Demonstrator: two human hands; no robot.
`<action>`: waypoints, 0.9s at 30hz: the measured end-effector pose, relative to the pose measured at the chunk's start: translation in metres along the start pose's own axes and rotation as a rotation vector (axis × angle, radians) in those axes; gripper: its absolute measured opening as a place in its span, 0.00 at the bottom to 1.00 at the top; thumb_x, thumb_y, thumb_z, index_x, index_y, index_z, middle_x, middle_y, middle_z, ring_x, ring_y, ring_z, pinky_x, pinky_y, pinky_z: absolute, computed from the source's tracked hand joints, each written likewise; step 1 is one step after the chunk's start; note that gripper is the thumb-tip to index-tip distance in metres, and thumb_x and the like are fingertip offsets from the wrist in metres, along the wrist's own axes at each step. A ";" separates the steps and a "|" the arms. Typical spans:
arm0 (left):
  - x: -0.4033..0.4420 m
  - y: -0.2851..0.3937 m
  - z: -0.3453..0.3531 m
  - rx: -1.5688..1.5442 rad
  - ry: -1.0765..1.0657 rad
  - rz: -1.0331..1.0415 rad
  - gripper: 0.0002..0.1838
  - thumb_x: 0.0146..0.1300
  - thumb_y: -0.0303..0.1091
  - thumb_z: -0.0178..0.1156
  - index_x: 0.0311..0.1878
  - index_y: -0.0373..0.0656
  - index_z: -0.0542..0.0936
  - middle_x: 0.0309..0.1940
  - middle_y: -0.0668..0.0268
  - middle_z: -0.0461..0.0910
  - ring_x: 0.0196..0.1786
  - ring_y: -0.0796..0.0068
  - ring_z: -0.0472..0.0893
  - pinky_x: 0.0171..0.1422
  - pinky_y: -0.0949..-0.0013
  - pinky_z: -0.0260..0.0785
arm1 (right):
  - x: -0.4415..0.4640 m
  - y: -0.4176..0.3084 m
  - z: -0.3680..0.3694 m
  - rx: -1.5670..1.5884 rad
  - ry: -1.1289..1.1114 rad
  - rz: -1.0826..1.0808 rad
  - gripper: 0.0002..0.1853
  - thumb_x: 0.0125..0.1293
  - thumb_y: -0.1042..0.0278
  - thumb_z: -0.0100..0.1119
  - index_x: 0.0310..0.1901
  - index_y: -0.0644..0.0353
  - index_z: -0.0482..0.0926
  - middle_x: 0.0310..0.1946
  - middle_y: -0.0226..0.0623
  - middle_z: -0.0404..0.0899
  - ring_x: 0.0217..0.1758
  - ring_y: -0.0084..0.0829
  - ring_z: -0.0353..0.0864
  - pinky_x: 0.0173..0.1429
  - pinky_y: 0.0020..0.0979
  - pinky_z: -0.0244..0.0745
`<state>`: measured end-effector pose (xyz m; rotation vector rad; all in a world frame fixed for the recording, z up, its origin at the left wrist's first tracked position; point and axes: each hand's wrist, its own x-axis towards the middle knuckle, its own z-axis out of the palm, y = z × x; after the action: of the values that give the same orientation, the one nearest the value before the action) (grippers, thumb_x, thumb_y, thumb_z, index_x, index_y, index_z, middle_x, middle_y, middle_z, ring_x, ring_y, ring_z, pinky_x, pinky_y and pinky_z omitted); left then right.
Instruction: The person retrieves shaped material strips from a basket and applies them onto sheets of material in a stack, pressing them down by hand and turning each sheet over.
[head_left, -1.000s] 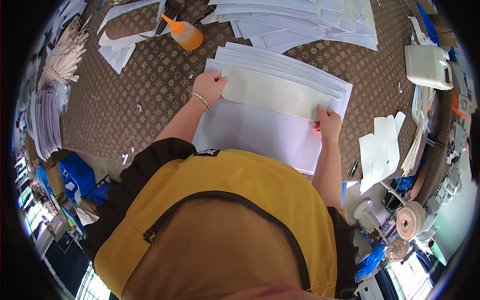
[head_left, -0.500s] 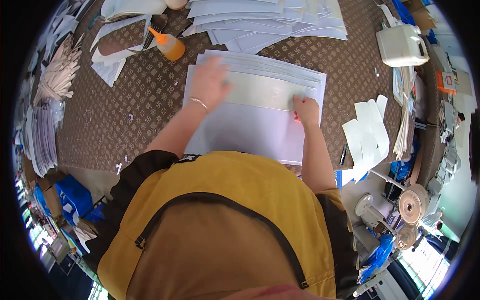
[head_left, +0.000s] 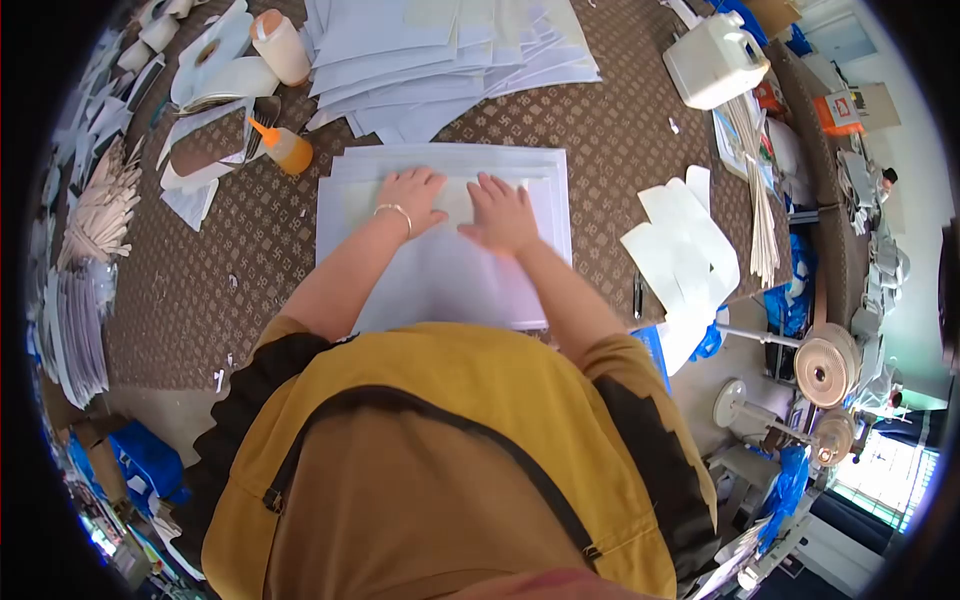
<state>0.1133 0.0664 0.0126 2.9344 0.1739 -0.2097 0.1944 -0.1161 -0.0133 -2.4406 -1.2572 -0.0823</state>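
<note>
A stack of white sheets (head_left: pixel 420 280) lies before me, its back edges fanned in several layers. A paler strip (head_left: pixel 456 203) crosses the upper part of the top sheet, partly covered by my hands. My left hand (head_left: pixel 408 198), with a bracelet at the wrist, rests flat on the strip's left part, fingers stretched out. Close by on its right, my right hand (head_left: pixel 500 214) is spread over the strip and sheet, slightly blurred. Neither hand grasps anything.
Behind the stack lies a big pile of white sheets (head_left: pixel 400 70). An orange-tipped glue bottle (head_left: pixel 290 152) and a white bottle (head_left: pixel 281 48) stand at back left. To the right are white cut pieces (head_left: pixel 685 235), a black pen (head_left: pixel 638 295) and a white jerrycan (head_left: pixel 712 65).
My right hand has left the strip's right end and come to the middle beside my left hand. My left hand, blurred before, now lies flat. The whole view has shifted.
</note>
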 end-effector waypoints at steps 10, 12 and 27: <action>-0.031 0.023 -0.035 0.103 0.016 0.050 0.11 0.57 0.41 0.58 0.38 0.46 0.79 0.37 0.64 0.76 0.45 0.65 0.75 0.51 0.63 0.62 | 0.001 0.055 -0.066 -0.209 -0.069 -0.144 0.18 0.58 0.50 0.55 0.44 0.52 0.74 0.43 0.33 0.77 0.51 0.39 0.73 0.58 0.46 0.63; -0.058 0.015 -0.050 0.060 -0.079 0.012 0.07 0.57 0.36 0.57 0.36 0.45 0.79 0.33 0.63 0.77 0.40 0.65 0.76 0.49 0.61 0.62 | 0.010 0.071 -0.083 0.009 -0.502 -0.147 0.14 0.59 0.54 0.55 0.31 0.58 0.74 0.30 0.33 0.79 0.39 0.44 0.77 0.46 0.42 0.70; -0.100 0.067 -0.117 0.113 0.893 0.023 0.20 0.50 0.33 0.60 0.50 0.50 0.76 0.58 0.60 0.68 0.63 0.56 0.65 0.69 0.43 0.41 | 0.207 0.040 -0.094 0.794 0.346 0.269 0.17 0.52 0.68 0.53 0.45 0.61 0.78 0.33 0.42 0.80 0.39 0.36 0.79 0.44 0.29 0.71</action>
<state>0.0390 0.0145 0.1535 2.9012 0.2493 1.1303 0.3608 -0.0124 0.1077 -1.7729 -0.6259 0.0601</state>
